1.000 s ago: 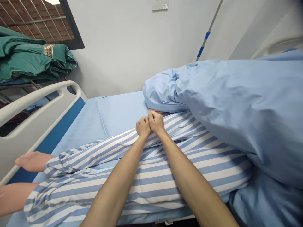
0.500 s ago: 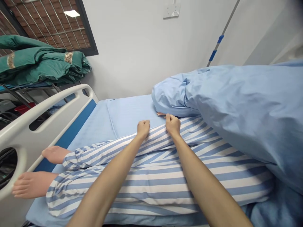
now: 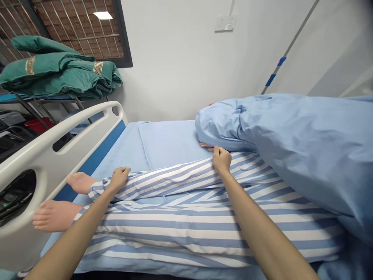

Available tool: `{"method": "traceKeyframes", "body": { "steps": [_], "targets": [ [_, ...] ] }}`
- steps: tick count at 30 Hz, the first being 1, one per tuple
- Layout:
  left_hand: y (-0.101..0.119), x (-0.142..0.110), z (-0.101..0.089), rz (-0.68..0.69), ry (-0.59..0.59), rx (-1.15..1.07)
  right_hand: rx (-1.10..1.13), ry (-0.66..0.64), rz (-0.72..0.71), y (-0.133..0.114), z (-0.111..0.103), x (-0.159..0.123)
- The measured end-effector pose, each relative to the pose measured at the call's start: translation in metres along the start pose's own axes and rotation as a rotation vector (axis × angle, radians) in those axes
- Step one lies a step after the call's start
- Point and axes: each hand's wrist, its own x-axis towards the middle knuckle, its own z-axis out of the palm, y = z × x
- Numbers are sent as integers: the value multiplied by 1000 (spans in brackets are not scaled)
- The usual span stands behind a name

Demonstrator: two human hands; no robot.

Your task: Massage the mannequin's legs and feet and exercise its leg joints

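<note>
So the striped trousers [image 3: 186,225] are stretched out lengthwise right under both hands, legs toward the left end. Left hand [image 3: 120,178] is curled shut at the far leg's edge, close to the ankle end, and the right hand [image 3: 222,159] is curled into a loose fist way further up that same leg, by the quilt. Can't tell if either one actually has cloth pinched, the fingers hide it. Forearms cross over the near leg, so bits of it are covered. The big blue quilt [image 3: 291,132] is bunched over the upper end of the trousers, and some fingertips [image 3: 206,145] poke out from under it, just beside the right hand. Two bare feet [image 3: 58,216] stick out of the cuffs at the other end, with the white bed end board [image 3: 49,163] right by them. Everything's on a light blue sheet [image 3: 171,140], which shows on the far side of the trousers. Beyond that there's a white wall [image 3: 175,58] with a socket plate [image 3: 225,23], and off past the ankle end, a green padded pile [image 3: 67,74] below a barred window [image 3: 78,27].
</note>
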Motion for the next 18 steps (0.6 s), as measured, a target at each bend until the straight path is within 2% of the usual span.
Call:
{"method": "traceKeyframes", "body": {
  "steps": [2,7,10,13,15,18],
  "targets": [
    [-1,-2,4,11,-17,98,-5,-8,-7,-1,-1,-1],
    [6,-3,10,-89,30,213,-100,-59,3,-3,-2,1],
    [2,-2,11,-82,36,216,-206,-75,30,-25,7,-3],
    [-3,-2,14,-80,44,224,-141,-105,-117,-78,31,-26],
    [-4,-1,15,-78,45,237,25,-231,-260,-128,54,-53],
    [-6,-2,14,-74,46,255,279,-392,-328,-202,93,-105]
  ]
}}
